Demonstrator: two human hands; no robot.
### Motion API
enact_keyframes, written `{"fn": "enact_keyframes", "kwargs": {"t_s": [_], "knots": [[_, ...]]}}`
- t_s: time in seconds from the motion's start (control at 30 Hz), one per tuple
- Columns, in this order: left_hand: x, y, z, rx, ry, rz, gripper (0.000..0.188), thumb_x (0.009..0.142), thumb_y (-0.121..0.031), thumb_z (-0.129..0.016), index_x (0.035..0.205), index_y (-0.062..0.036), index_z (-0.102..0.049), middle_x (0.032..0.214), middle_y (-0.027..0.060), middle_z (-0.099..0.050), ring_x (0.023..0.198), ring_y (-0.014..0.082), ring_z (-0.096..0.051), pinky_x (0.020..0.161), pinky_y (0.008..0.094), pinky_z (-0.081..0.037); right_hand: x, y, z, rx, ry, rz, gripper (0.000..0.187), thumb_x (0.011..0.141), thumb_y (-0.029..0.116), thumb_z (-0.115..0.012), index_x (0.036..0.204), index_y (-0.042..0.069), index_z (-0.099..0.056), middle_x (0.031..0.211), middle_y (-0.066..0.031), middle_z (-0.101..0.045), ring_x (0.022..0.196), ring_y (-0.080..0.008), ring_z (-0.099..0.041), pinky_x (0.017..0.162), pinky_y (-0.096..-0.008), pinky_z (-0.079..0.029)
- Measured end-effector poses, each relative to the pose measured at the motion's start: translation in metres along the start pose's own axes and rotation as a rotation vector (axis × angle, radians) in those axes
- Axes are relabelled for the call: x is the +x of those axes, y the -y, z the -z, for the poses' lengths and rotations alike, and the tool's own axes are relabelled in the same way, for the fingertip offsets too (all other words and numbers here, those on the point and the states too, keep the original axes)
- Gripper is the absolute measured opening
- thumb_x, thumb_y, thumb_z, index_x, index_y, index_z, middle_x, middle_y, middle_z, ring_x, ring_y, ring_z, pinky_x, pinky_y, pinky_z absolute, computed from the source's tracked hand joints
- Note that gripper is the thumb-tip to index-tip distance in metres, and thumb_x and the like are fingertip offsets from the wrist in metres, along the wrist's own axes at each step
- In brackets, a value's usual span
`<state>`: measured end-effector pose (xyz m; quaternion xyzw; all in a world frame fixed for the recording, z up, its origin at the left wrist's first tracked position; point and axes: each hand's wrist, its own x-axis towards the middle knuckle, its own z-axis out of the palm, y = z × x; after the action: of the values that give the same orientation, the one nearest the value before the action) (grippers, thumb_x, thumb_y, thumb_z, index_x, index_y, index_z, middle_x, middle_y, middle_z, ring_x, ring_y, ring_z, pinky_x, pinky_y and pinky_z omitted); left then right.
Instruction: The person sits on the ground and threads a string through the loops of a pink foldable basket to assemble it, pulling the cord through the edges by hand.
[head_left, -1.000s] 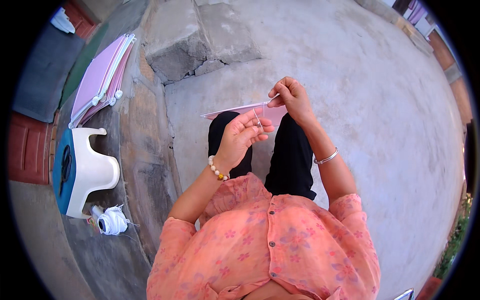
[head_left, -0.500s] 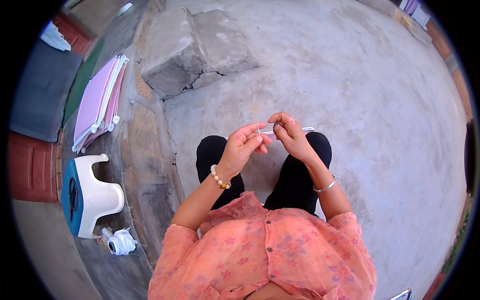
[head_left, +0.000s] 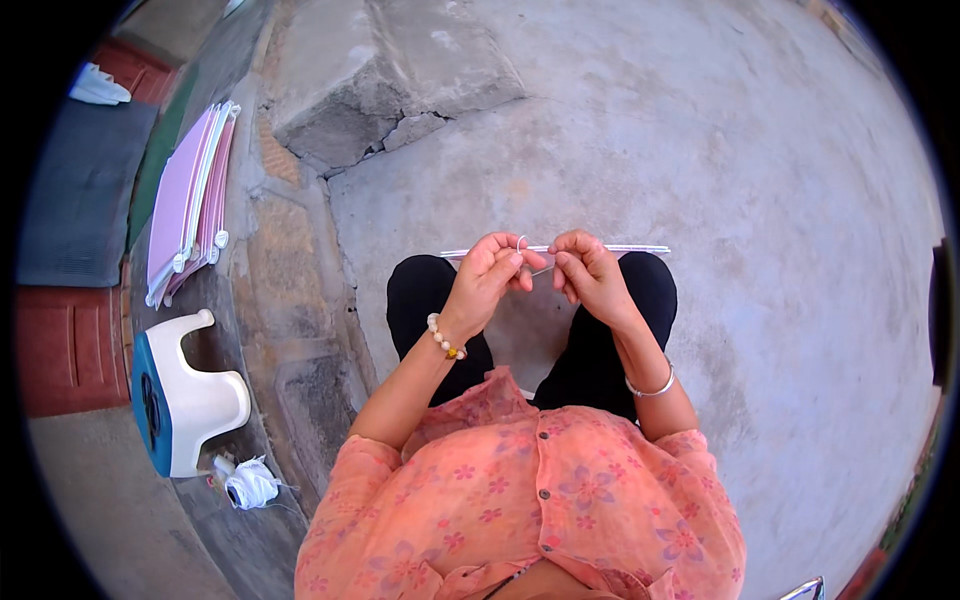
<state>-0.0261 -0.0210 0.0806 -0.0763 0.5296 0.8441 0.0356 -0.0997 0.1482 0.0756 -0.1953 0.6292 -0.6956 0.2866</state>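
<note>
Between my knees my left hand pinches a thin white cord, which stands up in a small loop over the fingers. Close by on the right, my right hand has its thumb and forefinger pressed together. A short length of the cord spans the gap between the two hands; its end at the right fingertips is too small to make out clearly. Beyond the hands, a narrow white-edged strip lies crosswise by my knees, partly hidden behind the fingers.
On the ledge at left, several pink-and-white flat panels lean in a stack. Near them stand a white stool with a blue top bearing a dark object, and a spool of white cord. A cracked concrete block rises ahead.
My right hand has lowered slightly and its fingers have curled in. The cord has shifted from a straight upright piece to a loop at the left fingers. More of the strip shows.
</note>
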Motion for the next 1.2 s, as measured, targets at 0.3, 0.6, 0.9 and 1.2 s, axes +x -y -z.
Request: {"fn": "enact_keyframes", "kwargs": {"t_s": [0.3,0.6,0.9,1.2], "knots": [[0.014,0.015,-0.003,-0.150,-0.057,0.086,0.009,0.089,-0.006,-0.053,0.097,-0.0033,-0.057,0.087,0.0064,-0.063,0.070,0.0091,-0.058,0.064,0.0214,-0.049,-0.012,-0.003,0.011,-0.161,-0.019,-0.037,0.008,0.090,0.008,-0.048,0.088,0.002,-0.054,0.059,-0.0005,-0.054,0.046,-0.0061,-0.046,0.043,-0.0212,-0.036],[0.028,0.031,-0.028,-0.278,-0.067,0.230,0.016,0.087,-0.004,-0.056,0.103,-0.0033,-0.054,0.083,0.0032,-0.061,0.070,0.0091,-0.059,0.064,0.0215,-0.049,-0.023,-0.010,0.024,-0.307,-0.228,0.039,0.012,0.089,0.009,-0.049,0.087,0.000,-0.056,0.059,-0.0021,-0.054,0.055,-0.0082,-0.049,0.053,-0.0246,-0.040],[0.051,-0.034,-0.032,-0.246,-0.075,-0.106,0.022,0.084,0.002,-0.057,0.105,-0.0014,-0.052,0.084,0.0078,-0.061,0.069,0.0106,-0.057,0.062,0.0211,-0.048,0.013,0.041,0.030,-0.037,-0.233,0.194,0.012,0.091,0.009,-0.047,0.088,0.000,-0.055,0.059,-0.0008,-0.051,0.053,-0.0066,-0.047,0.049,-0.0215,-0.037],[0.041,-0.108,-0.021,-0.322,0.068,-0.295,0.014,0.085,0.002,-0.054,0.098,-0.0021,-0.058,0.084,0.0078,-0.059,0.067,0.0099,-0.053,0.063,0.0213,-0.044,0.056,0.021,0.023,-0.526,-0.362,0.353,0.014,0.090,0.011,-0.047,0.089,-0.001,-0.055,0.061,-0.0073,-0.054,0.054,-0.0154,-0.052,0.057,-0.0284,-0.044]]}}
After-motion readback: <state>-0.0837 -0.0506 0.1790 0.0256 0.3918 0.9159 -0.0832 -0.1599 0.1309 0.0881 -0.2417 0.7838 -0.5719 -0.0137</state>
